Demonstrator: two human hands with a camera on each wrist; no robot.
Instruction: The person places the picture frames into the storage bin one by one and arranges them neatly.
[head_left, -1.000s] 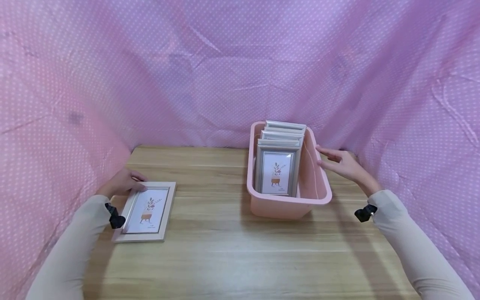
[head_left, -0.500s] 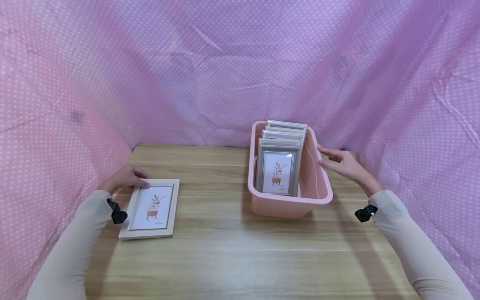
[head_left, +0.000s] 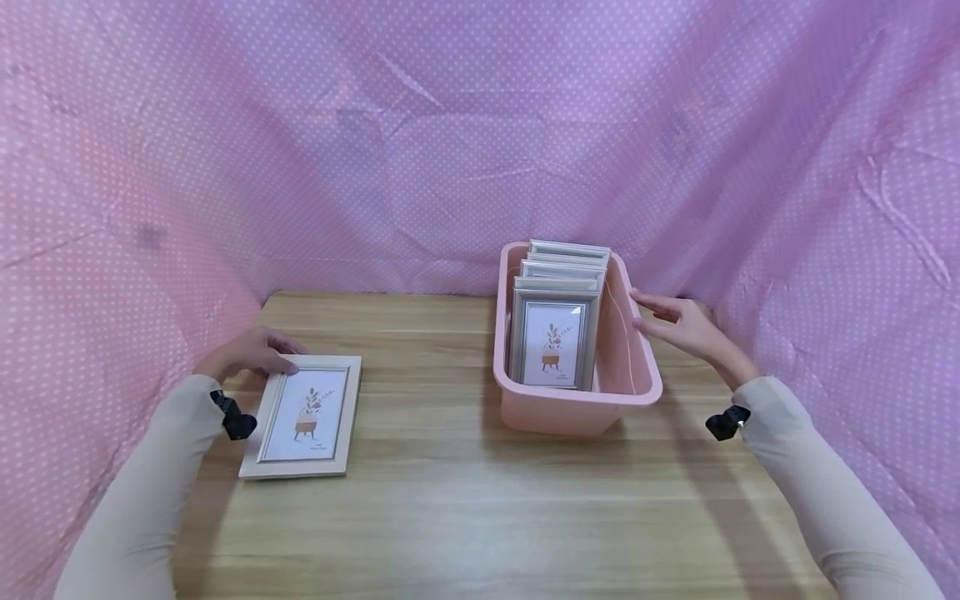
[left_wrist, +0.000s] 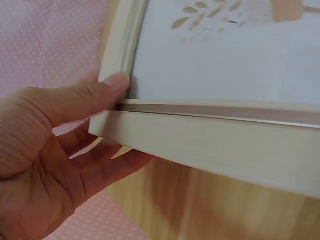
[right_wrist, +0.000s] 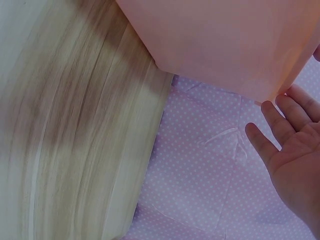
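A cream picture frame (head_left: pixel 306 421) with a potted-plant print lies at the left of the table. My left hand (head_left: pixel 247 352) pinches its far left corner; in the left wrist view the thumb (left_wrist: pixel 118 84) presses the face and the fingers pass under the edge. The frame looks slightly raised there. At the right stands a pink plastic bin (head_left: pixel 558 417), with several picture frames (head_left: pixel 557 346) upright in a row inside. The fingertips of my right hand (head_left: pixel 690 327) touch the bin's right rim, and in the right wrist view those fingers (right_wrist: pixel 279 125) are nearly straight.
The wooden table (head_left: pixel 435 517) has its far edge close to a pink dotted cloth (head_left: pixel 457 150) that hangs around three sides. Black wrist cameras sit on both sleeves. Bare wood lies between the loose frame and the bin.
The cream frame has shifted slightly to the right and away from me, with my left hand moving along. My right hand and the bin have stayed put.
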